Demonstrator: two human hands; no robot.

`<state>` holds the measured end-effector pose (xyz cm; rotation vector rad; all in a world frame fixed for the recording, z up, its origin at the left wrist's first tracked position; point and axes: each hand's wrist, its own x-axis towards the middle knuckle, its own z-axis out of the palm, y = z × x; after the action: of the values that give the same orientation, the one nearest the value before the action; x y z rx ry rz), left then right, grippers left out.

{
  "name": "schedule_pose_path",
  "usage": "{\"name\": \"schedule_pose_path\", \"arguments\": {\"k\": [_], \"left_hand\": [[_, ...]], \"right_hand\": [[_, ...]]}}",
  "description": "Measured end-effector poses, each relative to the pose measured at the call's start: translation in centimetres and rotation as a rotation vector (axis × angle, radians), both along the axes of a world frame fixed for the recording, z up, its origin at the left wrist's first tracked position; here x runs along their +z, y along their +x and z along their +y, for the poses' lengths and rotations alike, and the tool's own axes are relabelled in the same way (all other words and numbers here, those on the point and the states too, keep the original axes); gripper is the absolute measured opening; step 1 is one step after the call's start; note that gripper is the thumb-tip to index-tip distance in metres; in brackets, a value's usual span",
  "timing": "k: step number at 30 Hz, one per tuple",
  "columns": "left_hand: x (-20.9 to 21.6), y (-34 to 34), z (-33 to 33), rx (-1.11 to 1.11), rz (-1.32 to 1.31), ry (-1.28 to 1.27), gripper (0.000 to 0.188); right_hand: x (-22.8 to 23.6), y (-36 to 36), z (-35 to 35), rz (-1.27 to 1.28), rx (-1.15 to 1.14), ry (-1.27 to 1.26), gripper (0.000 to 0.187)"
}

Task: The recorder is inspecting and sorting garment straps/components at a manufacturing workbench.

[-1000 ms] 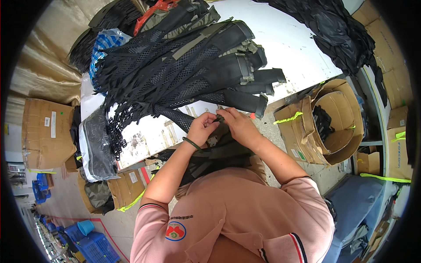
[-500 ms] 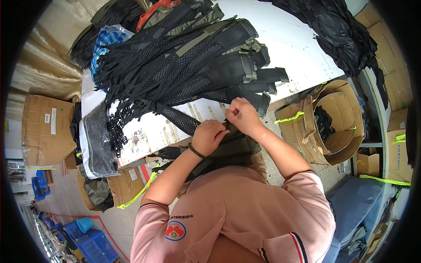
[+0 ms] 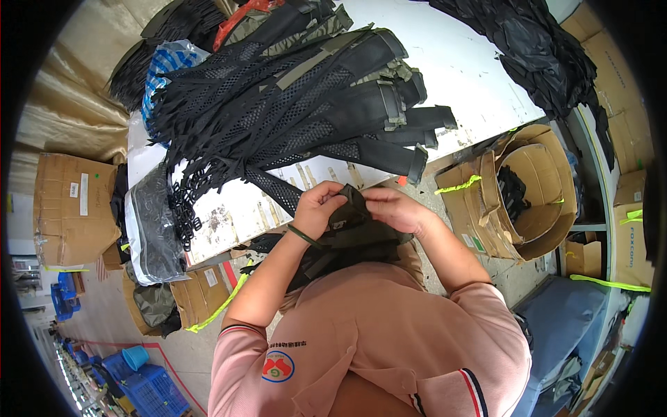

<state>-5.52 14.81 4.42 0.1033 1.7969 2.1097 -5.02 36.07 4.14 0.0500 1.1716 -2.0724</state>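
Between my two hands, just off the table's near edge, is a dark olive-black fabric strap piece [image 3: 355, 202]. My left hand [image 3: 318, 208] pinches its left side, thumb against fingers. On its other side my right hand [image 3: 397, 209] grips the edge with fingers and thumb together. More dark fabric [image 3: 347, 243] lies over my lap below the hands. Beyond them, a large heap of black mesh straps [image 3: 292, 104] with padded ends is spread across the white table [image 3: 479, 90]. One mesh strap [image 3: 274, 191] reaches toward my left hand; whether it joins the held piece I cannot tell.
Black plastic buckles [image 3: 184, 208] hang at the table's left edge beside a clear plastic bag [image 3: 149, 233]. An open cardboard box [image 3: 486, 208] stands at the right. Dark sheet material [image 3: 535, 55] lies at the far right. A closed carton [image 3: 76, 208] is on the left.
My right hand has come down and level with my left, off the strap heap's near end. The dark fabric piece now shows raised between both hands.
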Motion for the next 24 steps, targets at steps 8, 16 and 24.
{"name": "schedule_pose_path", "arguments": {"k": [8,16,24], "left_hand": [[1.8,-0.1,0.2,-0.15,0.205,-0.118,0.018],[0.6,-0.1,0.8,-0.12,0.083,-0.372,0.026],[-0.1,-0.4,0.7,0.048,-0.258,-0.173,0.029]], "right_hand": [[-0.9,0.1,-0.7,0.291,-0.086,0.243,0.008],[-1.3,-0.2,-1.9,0.662,-0.349,0.606,0.014],[-0.9,0.0,-1.8,0.862,-0.302,0.623,0.02]]}}
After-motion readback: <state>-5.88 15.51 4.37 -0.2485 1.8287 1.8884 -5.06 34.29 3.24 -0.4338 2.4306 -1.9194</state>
